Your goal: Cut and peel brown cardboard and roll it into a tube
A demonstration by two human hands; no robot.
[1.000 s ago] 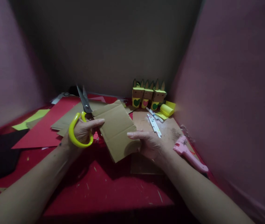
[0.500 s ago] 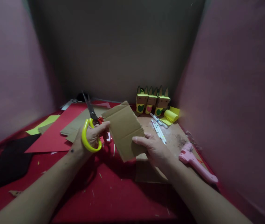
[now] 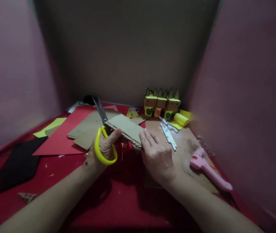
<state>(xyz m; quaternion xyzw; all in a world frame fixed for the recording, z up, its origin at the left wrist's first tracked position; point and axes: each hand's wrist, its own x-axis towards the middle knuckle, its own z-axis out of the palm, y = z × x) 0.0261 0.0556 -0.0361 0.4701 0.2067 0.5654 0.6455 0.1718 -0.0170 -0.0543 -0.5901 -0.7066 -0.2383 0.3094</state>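
My left hand (image 3: 105, 147) is closed through the yellow handles of a pair of scissors (image 3: 102, 129), blades pointing away and up. Its thumb also pinches the near left corner of a brown cardboard piece (image 3: 125, 127). My right hand (image 3: 156, 155) lies palm down with its fingers over the right end of the same cardboard piece, holding it. The cardboard is tilted nearly flat, so I see mostly its top face and its near cut edge.
Red (image 3: 62, 136), brown (image 3: 89, 124), yellow-green (image 3: 49, 127) and black (image 3: 14, 170) sheets lie at left on the red table (image 3: 118, 200). Three small paper animal figures (image 3: 162, 103), a yellow paper roll (image 3: 181, 119), white markers (image 3: 168, 132) and a pink glue gun (image 3: 209, 170) are at right. Walls close in on three sides.
The cardboard piece has tipped from facing me to nearly flat. My right hand turned palm down onto it. Both hands and the scissors shifted slightly right in the view.
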